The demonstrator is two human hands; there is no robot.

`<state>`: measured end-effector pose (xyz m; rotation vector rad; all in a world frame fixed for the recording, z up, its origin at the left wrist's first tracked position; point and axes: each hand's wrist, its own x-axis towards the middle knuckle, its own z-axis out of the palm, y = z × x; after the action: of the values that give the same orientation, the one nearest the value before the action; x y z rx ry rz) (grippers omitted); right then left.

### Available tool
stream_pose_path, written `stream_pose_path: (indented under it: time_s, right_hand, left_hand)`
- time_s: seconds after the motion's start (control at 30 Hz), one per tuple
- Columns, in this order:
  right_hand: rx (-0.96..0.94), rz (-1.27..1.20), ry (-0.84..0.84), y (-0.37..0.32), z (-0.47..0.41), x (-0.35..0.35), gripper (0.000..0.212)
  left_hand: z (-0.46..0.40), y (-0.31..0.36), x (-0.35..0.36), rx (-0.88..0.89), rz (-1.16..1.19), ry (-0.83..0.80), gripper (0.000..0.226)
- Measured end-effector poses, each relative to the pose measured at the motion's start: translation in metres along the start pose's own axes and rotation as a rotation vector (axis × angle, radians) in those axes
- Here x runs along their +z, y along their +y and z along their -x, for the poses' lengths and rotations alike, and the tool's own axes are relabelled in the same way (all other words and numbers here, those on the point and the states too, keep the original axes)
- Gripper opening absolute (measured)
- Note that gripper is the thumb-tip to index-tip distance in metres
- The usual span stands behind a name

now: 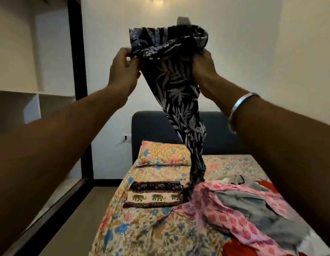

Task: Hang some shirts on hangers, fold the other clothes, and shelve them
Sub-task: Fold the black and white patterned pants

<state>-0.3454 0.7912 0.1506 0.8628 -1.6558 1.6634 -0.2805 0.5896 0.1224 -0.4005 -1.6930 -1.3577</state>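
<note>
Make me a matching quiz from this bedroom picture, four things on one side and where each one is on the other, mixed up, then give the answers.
Things:
1. leaf-print garment
2. elephant-print cloth
3. floral pillow
4. silver bangle

Places:
A. folded flat on the bed, left of the clothes pile
B. on the right wrist
C. held up in the grip of the left hand and right hand, tail trailing to the bed
D. against the headboard

Pairs: 1-C, 2-A, 3-D, 4-B
</note>
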Motion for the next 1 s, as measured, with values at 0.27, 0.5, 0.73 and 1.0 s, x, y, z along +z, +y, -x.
stream_pose_path:
  time_s: [0.27,0.5,0.73,1.0]
  right_hand:
    - [0.033,0.179,0.078,-0.006,0.076,-0.038,0.027]
    - [0.243,0.067,0.061,-0.041,0.077,-0.046,0.019]
    - [0.531,0.019,-0.458,-0.039,0.101,-0.059,0.006]
    - [0.546,0.296,-0.39,-0.049,0.107,-0.077,0.033]
  left_hand:
    - [0.086,-0.007,-0.005,-0.041,-0.128,-0.069,0.009]
    - [0.087,0.042,0.0,-0.095,0.005,-0.1,0.013]
    - [0.108,0.026,0.006,-0.35,0.325,-0.211,0.014]
    - [0.102,0.011,-0.007,-0.457,0.303,-0.212,0.021]
